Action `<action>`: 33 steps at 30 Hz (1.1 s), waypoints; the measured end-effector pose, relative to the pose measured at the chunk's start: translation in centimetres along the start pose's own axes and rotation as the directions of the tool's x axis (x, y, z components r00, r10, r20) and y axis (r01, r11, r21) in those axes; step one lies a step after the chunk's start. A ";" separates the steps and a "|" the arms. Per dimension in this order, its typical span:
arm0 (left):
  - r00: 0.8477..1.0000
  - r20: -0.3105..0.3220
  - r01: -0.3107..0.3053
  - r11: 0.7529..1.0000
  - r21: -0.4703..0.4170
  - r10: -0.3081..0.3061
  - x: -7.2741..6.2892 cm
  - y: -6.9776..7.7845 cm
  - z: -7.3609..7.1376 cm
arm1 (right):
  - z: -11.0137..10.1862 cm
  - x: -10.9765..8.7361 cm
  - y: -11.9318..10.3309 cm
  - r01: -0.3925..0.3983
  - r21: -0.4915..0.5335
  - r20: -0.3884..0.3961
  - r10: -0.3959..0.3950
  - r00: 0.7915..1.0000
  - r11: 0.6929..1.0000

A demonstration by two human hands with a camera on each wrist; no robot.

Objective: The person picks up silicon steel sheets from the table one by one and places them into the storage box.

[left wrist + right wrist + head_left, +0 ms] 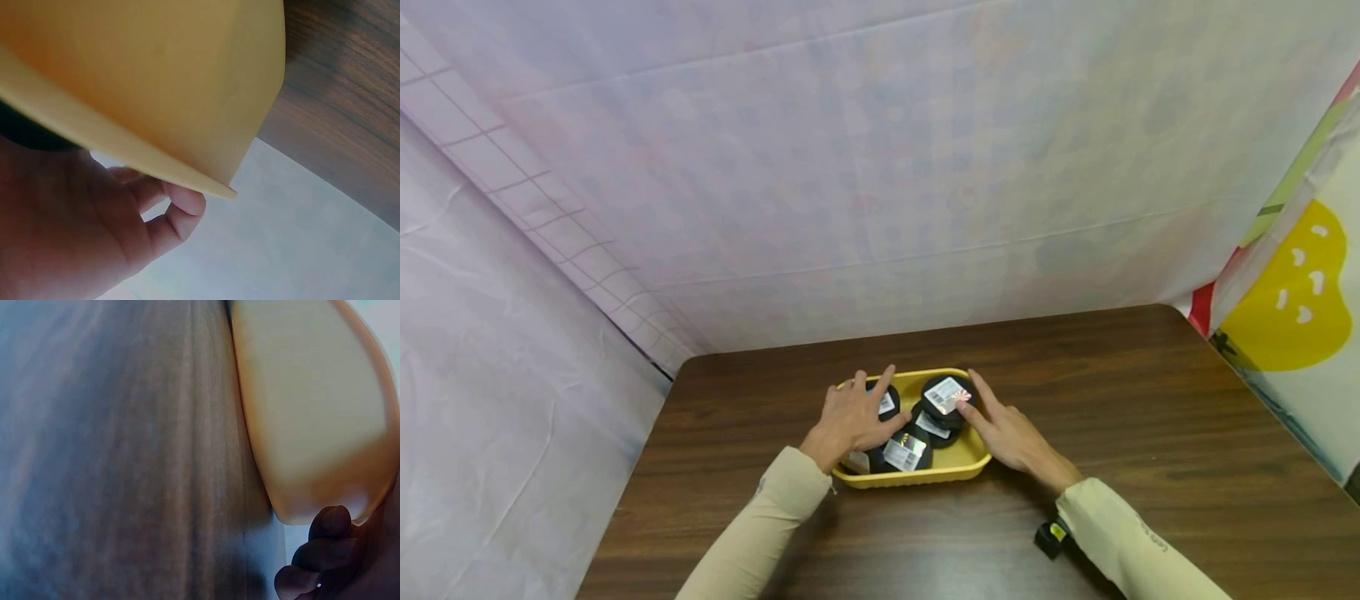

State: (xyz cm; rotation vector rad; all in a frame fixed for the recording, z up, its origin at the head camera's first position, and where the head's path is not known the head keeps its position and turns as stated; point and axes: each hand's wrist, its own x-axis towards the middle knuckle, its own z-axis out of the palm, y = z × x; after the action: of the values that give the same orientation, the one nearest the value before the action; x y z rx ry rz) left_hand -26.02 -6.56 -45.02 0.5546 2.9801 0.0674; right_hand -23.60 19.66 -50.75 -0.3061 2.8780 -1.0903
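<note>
A yellow basket stands on the brown table. Inside lie several flat round black discs with white barcode labels; one disc leans on another at the right. My left hand spans the basket's left end, partly covering a disc there. In the left wrist view its curled fingers meet the basket's rim. My right hand grips the right end, thumb over the rim against the top disc's label. In the right wrist view the fingers curl by the outer wall.
On the table below my right wrist is a small black object with a yellow-green mark, near the sleeve. A pale patterned cloth hangs behind the table; white sheeting hangs at the left.
</note>
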 end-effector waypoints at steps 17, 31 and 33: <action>1.000 0.005 0.025 0.998 0.049 -0.025 -0.6 0.0 -0.9 | -0.3 -0.1 -0.1 0.002 0.005 0.004 -0.002 1.000 1.000; 0.996 -0.081 0.036 0.997 -0.070 -0.042 -1.8 -2.3 -1.5 | -0.2 -0.1 -0.2 -0.003 -0.001 0.007 0.003 1.000 1.000; 0.994 -0.103 0.034 0.996 -0.080 -0.042 -2.1 -2.7 -1.5 | -0.1 -0.1 -0.2 -0.005 -0.004 0.004 0.005 1.000 1.000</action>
State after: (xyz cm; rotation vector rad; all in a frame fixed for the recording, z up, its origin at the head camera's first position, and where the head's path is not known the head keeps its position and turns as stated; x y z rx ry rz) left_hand -25.20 -9.91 -43.53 0.5004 3.0717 0.2146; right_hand -23.47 19.62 -50.54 -0.3015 2.8760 -1.0824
